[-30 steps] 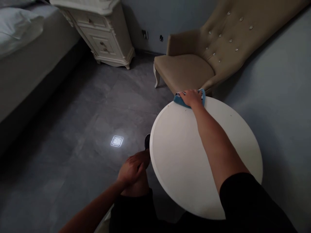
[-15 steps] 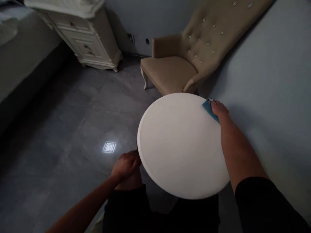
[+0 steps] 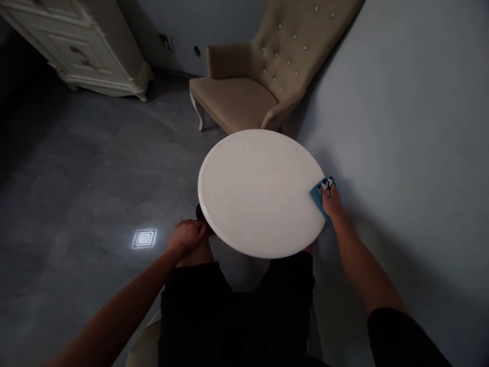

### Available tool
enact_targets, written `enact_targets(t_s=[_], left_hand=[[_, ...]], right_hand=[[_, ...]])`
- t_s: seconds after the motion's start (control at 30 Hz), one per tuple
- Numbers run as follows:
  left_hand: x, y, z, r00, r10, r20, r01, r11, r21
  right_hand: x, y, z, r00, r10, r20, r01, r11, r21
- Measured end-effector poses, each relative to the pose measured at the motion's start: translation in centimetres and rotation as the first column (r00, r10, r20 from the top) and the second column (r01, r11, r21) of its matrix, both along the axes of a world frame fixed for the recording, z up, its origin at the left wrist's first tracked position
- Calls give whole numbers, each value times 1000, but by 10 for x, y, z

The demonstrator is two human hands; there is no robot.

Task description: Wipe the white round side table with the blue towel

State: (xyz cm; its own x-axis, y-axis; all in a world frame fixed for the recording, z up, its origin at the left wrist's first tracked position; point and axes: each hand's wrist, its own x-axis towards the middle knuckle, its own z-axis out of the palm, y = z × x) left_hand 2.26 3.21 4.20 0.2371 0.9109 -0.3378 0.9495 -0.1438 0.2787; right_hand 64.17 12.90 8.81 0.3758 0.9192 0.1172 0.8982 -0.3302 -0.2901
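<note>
My right hand (image 3: pixel 331 200) is closed on a blue cloth (image 3: pixel 318 198) with a dark-and-white patterned part at its top. The cloth lies against the right rim of a round white table (image 3: pixel 260 199). A few small specks sit near the tabletop's far edge. My left hand (image 3: pixel 188 235) rests by my left knee, just off the table's near left edge, with its fingers curled in. What those fingers hold, if anything, is hidden. A dark object (image 3: pixel 199 211) shows beside that hand, partly under the table rim; its kind is unclear.
A tan tufted armchair (image 3: pixel 240 99) stands right behind the table. The grey wall (image 3: pixel 401 132) runs close along the right side. A white carved cabinet (image 3: pixel 99 56) is at the back left. On the grey floor (image 3: pixel 114 168) glows a square light pattern (image 3: pixel 144 238).
My right hand has moved the cloth along the table's right edge, toward me. The view has shifted, so furniture sits further left and higher. My left hand stays by the knee.
</note>
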Motion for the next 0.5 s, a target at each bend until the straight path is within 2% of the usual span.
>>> enact_targets(t_s=[0.13,0.27,0.4,0.5], left_hand=[[5,-2,2,999,-8,-36,9,1000,7],[8,-3,4,999,1,-39,-1,1000,12],[9,-4,4,998,2,-55,-2,1000,-3],[7,-7,4,999,5,-43,-4,1000,10]], right_hand=[[-30,-81,-19,999,-33,-35,35,998,43],[-87,-159,-30,999,-2,53,-2,996,89],[-159,-218,-24,963,179,201,-189,982,30],[-209,-237,-13,901,354,251,-355,934,-44]])
